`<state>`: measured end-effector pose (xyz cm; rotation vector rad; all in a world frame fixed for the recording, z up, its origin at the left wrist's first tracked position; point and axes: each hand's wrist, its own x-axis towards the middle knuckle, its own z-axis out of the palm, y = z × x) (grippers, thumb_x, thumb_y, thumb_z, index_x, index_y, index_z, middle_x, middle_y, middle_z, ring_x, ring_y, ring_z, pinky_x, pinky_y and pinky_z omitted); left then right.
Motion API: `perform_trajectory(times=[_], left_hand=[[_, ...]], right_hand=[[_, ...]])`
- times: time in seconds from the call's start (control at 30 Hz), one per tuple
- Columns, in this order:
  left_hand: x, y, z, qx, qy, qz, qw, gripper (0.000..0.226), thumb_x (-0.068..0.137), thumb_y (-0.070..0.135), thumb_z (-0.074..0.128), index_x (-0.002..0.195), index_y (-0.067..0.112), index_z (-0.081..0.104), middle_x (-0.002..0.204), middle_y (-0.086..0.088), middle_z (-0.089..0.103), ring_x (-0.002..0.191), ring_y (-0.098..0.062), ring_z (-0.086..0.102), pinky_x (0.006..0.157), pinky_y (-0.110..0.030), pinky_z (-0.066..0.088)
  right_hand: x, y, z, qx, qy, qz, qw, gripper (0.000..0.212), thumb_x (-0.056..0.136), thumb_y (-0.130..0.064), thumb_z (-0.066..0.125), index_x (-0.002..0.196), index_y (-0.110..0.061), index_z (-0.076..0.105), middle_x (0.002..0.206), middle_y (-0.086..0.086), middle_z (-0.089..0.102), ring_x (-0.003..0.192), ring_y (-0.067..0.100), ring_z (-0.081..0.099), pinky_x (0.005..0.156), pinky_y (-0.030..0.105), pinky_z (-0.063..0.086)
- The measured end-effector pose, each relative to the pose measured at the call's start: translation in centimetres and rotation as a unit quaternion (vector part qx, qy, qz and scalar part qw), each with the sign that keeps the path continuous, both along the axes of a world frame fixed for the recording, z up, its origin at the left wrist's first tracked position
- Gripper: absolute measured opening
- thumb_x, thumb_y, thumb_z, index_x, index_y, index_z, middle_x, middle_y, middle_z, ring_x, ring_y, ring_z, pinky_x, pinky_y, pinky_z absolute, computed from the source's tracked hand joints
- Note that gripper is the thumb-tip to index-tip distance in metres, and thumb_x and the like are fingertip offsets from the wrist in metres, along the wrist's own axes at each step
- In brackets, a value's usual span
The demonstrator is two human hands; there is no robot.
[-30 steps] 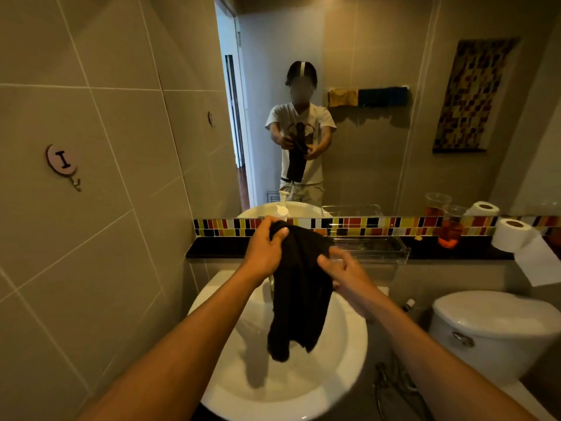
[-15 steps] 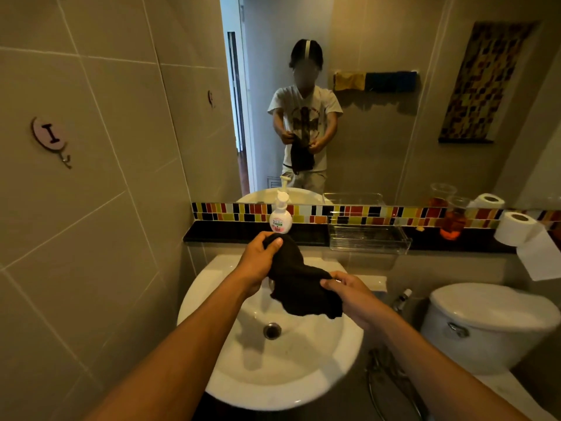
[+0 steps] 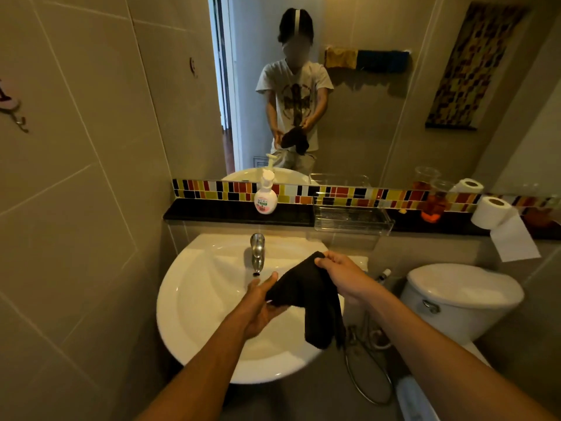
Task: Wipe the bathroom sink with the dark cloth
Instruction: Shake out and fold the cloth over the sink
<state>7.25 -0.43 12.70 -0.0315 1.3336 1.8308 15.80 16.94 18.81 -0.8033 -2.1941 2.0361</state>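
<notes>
The dark cloth hangs bunched over the right side of the round white sink. My left hand grips its lower left edge above the basin. My right hand pinches its upper corner near the sink's right rim. One end of the cloth droops past the rim toward the floor. A chrome tap stands at the back of the basin, just left of the cloth.
A pump soap bottle and a clear tray stand on the dark ledge behind the sink. Toilet paper sits at the ledge's right. The toilet tank and a spray hose lie right of the sink. A tiled wall closes the left.
Both hands have dropped with the cloth from in front of the ledge to just above the basin. The cloth has shifted right, and the tap now shows.
</notes>
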Motion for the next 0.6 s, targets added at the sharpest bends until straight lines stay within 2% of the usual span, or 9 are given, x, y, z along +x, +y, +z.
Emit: perform_trajectory(times=[0.07,0.13,0.2,0.27,0.33,0.43,0.47,0.53,0.6], left_hand=[[1.6,0.5,-1.2,0.007,-0.014,-0.051,0.999,0.080,0.079,0.049,0.067,0.145,0.020,0.033,0.138,-0.014,0.053,0.116,-0.031,0.061,0.090,-0.044,0.053],[2.5,1.3,-1.8,0.019,-0.007,-0.090,0.996,0.075,0.080,0.051,0.063,0.144,0.022,0.036,0.138,-0.011,0.053,0.122,-0.029,0.056,0.098,-0.045,0.047],[2.9,2.3,-1.4,0.046,0.008,-0.091,0.995,0.069,0.085,0.039,0.063,0.145,0.021,0.033,0.136,-0.010,0.052,0.119,-0.026,0.055,0.099,-0.045,0.045],[2.7,2.9,-0.4,0.042,0.042,-0.047,0.997,0.063,0.090,0.024,0.062,0.145,0.021,0.031,0.128,-0.009,0.054,0.115,-0.025,0.055,0.096,-0.042,0.045],[1.9,3.2,0.7,0.005,0.094,-0.008,0.996,0.055,0.091,0.018,0.062,0.141,0.023,0.039,0.125,-0.011,0.057,0.114,-0.025,0.054,0.093,-0.038,0.046],[0.7,3.1,2.7,-0.053,0.187,-0.009,0.981,0.035,0.090,0.017,0.063,0.123,0.023,0.057,0.122,-0.013,0.060,0.114,-0.025,0.057,0.088,-0.031,0.049],[0.3,3.2,3.4,-0.071,0.218,-0.012,0.973,0.027,0.090,0.017,0.063,0.117,0.021,0.062,0.119,-0.012,0.062,0.113,-0.025,0.058,0.087,-0.029,0.051],[-0.4,3.6,4.8,-0.107,0.269,-0.026,0.957,0.017,0.091,0.020,0.061,0.108,0.020,0.066,0.119,-0.008,0.062,0.113,-0.023,0.057,0.087,-0.030,0.052],[-0.8,4.1,6.3,-0.141,0.305,-0.044,0.941,0.016,0.091,0.024,0.061,0.105,0.021,0.066,0.118,-0.005,0.061,0.112,-0.021,0.055,0.084,-0.031,0.050]], right_hand=[[0.1,0.4,0.5,-0.024,0.002,-0.013,1.000,0.018,0.099,-0.022,0.045,0.108,-0.014,0.058,0.112,0.013,0.062,0.109,0.024,0.058,0.100,0.041,0.045],[0.2,1.0,0.8,-0.015,0.001,-0.027,1.000,0.018,0.100,-0.023,0.044,0.108,-0.014,0.057,0.109,0.012,0.062,0.105,0.022,0.059,0.093,0.037,0.047],[0.5,1.9,1.0,-0.002,0.002,-0.049,0.999,0.018,0.100,-0.025,0.044,0.108,-0.015,0.056,0.110,0.014,0.060,0.104,0.023,0.058,0.089,0.036,0.047],[0.8,2.7,1.3,0.037,-0.003,-0.062,0.997,0.020,0.099,-0.028,0.045,0.110,-0.017,0.057,0.115,0.014,0.059,0.108,0.024,0.057,0.096,0.041,0.046],[1.3,3.4,1.6,0.096,-0.018,-0.061,0.993,0.021,0.097,-0.031,0.046,0.109,-0.019,0.059,0.113,0.009,0.061,0.109,0.024,0.056,0.102,0.047,0.043],[2.3,4.3,1.5,0.161,-0.045,-0.060,0.984,0.017,0.095,-0.029,0.051,0.104,-0.018,0.061,0.110,0.009,0.064,0.107,0.025,0.058,0.101,0.049,0.044],[2.5,4.5,1.3,0.165,-0.051,-0.067,0.983,0.016,0.095,-0.027,0.053,0.106,-0.018,0.060,0.114,0.009,0.063,0.108,0.025,0.058,0.102,0.048,0.044],[3.0,4.6,1.1,0.155,-0.061,-0.090,0.982,0.028,0.094,-0.023,0.056,0.121,-0.018,0.053,0.123,0.008,0.056,0.115,0.027,0.054,0.100,0.043,0.045],[3.3,4.3,1.1,0.147,-0.052,-0.103,0.982,0.038,0.094,-0.021,0.055,0.131,-0.020,0.045,0.125,0.008,0.049,0.118,0.028,0.050,0.097,0.040,0.045]])
